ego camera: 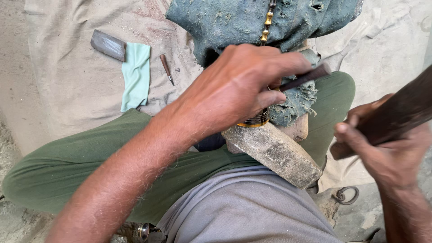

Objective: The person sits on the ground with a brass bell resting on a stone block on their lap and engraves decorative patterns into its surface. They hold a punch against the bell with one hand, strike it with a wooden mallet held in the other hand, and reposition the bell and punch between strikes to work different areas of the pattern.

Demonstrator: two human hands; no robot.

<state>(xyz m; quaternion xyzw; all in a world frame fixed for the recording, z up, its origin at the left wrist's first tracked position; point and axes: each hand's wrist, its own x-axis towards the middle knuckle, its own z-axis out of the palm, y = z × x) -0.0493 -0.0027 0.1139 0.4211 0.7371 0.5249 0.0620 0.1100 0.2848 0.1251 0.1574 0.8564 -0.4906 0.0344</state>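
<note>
My left hand (234,90) is closed around a thin dark chisel (306,77) whose top end sticks out to the right. The hand presses down over a round brass-banded piece (255,120) that rests on a grey stone block (274,153) lying across my lap. A frayed teal cloth (294,103) wraps part of the piece. My right hand (387,153) grips a dark wooden mallet (396,114), held raised to the right of the chisel and apart from it. The chisel's tip is hidden under my left hand.
My legs in green trousers (67,166) are crossed on a beige ground sheet (76,81). On the sheet at upper left lie a grey flat stone (108,45), a pale green cloth (136,74) and a small pointed tool (166,69). A metal ring (345,195) lies at lower right.
</note>
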